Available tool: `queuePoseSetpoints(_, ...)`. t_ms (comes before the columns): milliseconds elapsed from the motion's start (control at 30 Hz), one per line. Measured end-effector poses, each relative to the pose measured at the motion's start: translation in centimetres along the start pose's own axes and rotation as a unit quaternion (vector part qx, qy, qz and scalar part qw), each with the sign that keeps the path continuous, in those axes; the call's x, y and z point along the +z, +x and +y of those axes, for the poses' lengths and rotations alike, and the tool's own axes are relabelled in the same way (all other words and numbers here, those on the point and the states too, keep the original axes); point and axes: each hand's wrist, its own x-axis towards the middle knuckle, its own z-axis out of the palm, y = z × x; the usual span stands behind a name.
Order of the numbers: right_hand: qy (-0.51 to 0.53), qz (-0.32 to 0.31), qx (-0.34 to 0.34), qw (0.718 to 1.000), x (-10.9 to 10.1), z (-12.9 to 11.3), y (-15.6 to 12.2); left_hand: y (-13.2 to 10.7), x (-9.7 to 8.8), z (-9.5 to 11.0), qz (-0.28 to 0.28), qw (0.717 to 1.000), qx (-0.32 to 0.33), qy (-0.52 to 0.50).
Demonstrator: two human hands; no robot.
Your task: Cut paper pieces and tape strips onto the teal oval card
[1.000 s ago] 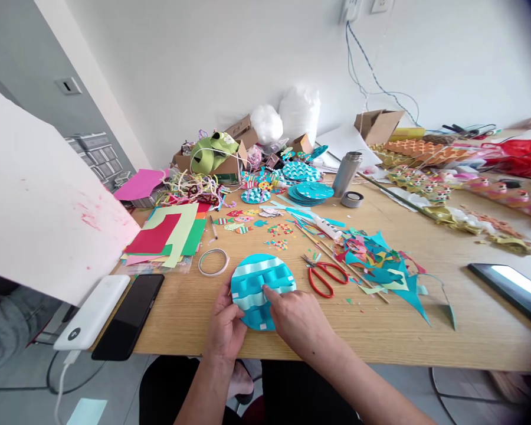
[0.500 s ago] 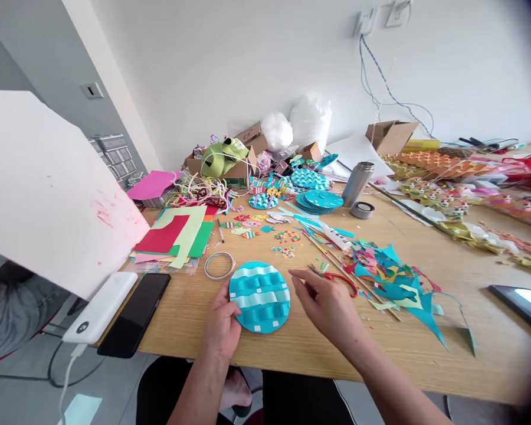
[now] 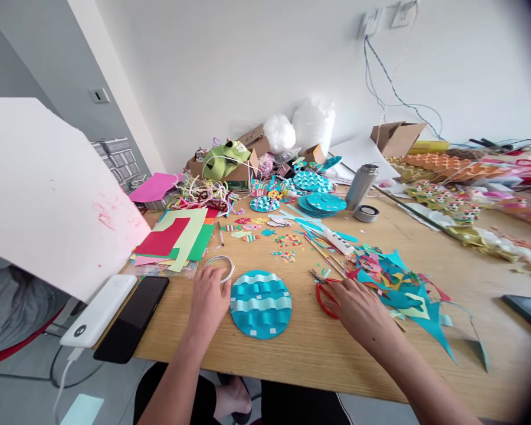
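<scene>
A round teal paper disc (image 3: pixel 260 304) with pale wavy strips lies flat on the wooden table (image 3: pixel 301 348), with neither hand on it. My left hand (image 3: pixel 209 302) rests to its left, fingers stretched out, fingertips at the white tape ring (image 3: pixel 219 267). To the right of the disc, my right hand (image 3: pixel 359 308) lies low over the table, its fingers extended onto the red-handled scissors (image 3: pixel 325 293). I cannot see a closed grip on the handles.
A black phone (image 3: pixel 131 317) and a white power bank (image 3: pixel 98 310) lie at the near left edge, under a tilted white board (image 3: pixel 39 195). Coloured paper sheets (image 3: pixel 177 236), paper scraps (image 3: pixel 393 277), thin wooden sticks (image 3: pixel 325 255), a metal bottle (image 3: pixel 361 186) and teal discs (image 3: pixel 321 203) crowd the table beyond.
Both hands left the teal disc. The left hand moved up-left to the tape ring. The right hand swung right and came down on the scissors. The camera view shifted slightly.
</scene>
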Motion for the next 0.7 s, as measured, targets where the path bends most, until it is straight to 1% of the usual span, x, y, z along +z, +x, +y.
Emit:
queuePoseSetpoints(67,-0.012,0.012,0.004,1.000,0.4,0.0,-0.2,1.2,0.3,-0.1,-0.044,0.996,-0.001,0.078)
queuePoseSetpoints(167,-0.016,0.025,0.020,0.999,0.8,0.0,0.0,2.2,1.2,-0.1,-0.086,0.987,0.001,0.138)
queuePoseSetpoints(267,-0.014,0.024,0.031,0.999,1.1,0.0,0.3,2.4,1.9,-0.3,-0.086,0.985,0.016,0.147)
queuePoseSetpoints(367,-0.004,0.030,0.038,0.999,1.7,0.3,0.4,2.5,2.0,-0.6,-0.058,0.990,0.016,0.128)
queuePoseSetpoints(467,0.053,0.039,0.053,0.996,2.4,1.0,0.4,2.9,1.4,-0.4,0.003,0.999,-0.008,0.047)
queuePoseSetpoints(533,0.131,0.043,0.059,0.989,2.3,1.7,0.7,3.7,0.8,0.3,0.035,0.997,-0.029,-0.054)
queuePoseSetpoints(567,0.179,0.049,0.059,0.981,1.9,2.0,1.1,4.2,0.5,0.9,0.039,0.991,-0.037,-0.119)
queuePoseSetpoints(633,0.283,0.068,0.059,0.955,0.5,2.3,2.3,5.3,0.0,2.5,0.029,0.965,-0.051,-0.255)
queuePoseSetpoints(667,0.342,0.075,0.060,0.935,-0.6,2.2,3.1,5.9,-0.1,3.4,0.026,0.951,-0.048,-0.305)
queuePoseSetpoints(700,0.407,0.077,0.060,0.908,-1.7,2.0,3.9,6.4,-0.2,4.3,0.025,0.939,-0.033,-0.341)
